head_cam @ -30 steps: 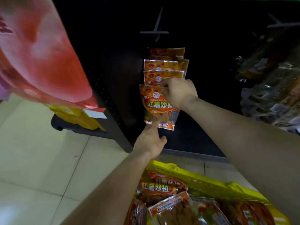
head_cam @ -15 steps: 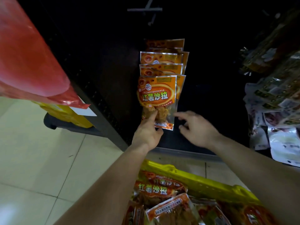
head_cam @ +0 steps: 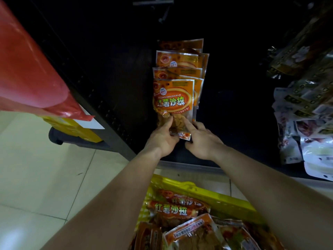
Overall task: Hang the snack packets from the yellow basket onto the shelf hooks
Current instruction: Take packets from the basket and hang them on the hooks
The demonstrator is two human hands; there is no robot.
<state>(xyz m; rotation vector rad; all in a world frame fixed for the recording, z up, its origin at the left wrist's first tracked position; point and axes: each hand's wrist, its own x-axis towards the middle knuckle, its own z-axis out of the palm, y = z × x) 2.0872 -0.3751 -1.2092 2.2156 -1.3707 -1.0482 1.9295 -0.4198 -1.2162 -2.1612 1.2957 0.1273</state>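
Several orange snack packets (head_cam: 180, 64) hang in an overlapping row on a hook against the dark shelf back. The front packet (head_cam: 173, 100) hangs lowest, its clear bottom showing fried pieces. My left hand (head_cam: 162, 139) pinches that packet's bottom left corner, thumb on the front. My right hand (head_cam: 201, 139) touches its bottom right corner with the index finger stretched out. The yellow basket (head_cam: 216, 195) sits on the floor below my arms, holding several more orange packets (head_cam: 173, 210).
An empty metal hook (head_cam: 162, 8) juts out above the hung row. Dark and white packets (head_cam: 306, 109) hang on the right. A red plastic sheet (head_cam: 30, 73) hangs at upper left, a yellow box on a black base (head_cam: 72, 130) under it. Pale floor tiles lie at left.
My right hand left the top of the front packet and came down to its bottom right corner. The packet now hangs flat. My left hand stayed at its bottom edge.
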